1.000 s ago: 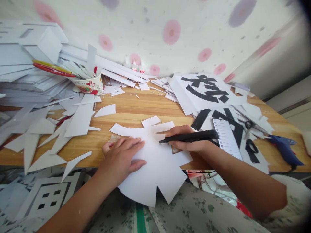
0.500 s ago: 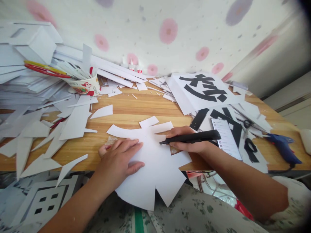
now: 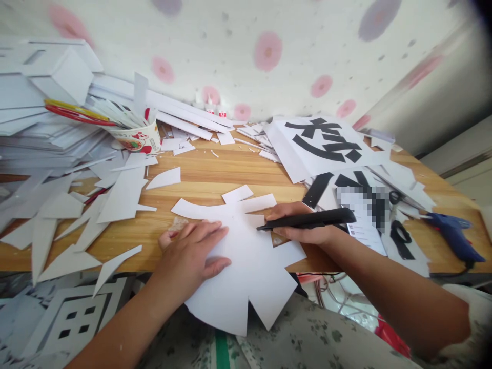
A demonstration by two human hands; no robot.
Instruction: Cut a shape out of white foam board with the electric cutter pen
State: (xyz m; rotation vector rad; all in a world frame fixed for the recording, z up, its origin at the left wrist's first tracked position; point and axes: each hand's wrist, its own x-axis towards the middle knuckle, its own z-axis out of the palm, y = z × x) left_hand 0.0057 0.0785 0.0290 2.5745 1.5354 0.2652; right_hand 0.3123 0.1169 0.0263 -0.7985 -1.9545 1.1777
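Observation:
My left hand [image 3: 190, 253] lies flat, fingers spread, on a white cut-out board [image 3: 246, 266] that hangs over the front edge of the wooden table [image 3: 215, 171]. My right hand [image 3: 302, 228] grips a black utility knife [image 3: 307, 219] with its tip pointing left onto the board, beside a notch in the board's right side. The two hands are about a hand's width apart.
White offcuts [image 3: 119, 197] litter the left of the table, by a paper cup [image 3: 138, 137] of strips and stacked boards [image 3: 42, 102]. To the right lie a sheet with black strokes [image 3: 323, 141], a phone [image 3: 361, 225], scissors [image 3: 395, 230] and a blue glue gun [image 3: 453, 236].
The knife tip has shifted slightly to the right along the board. My left hand stays pressed in place.

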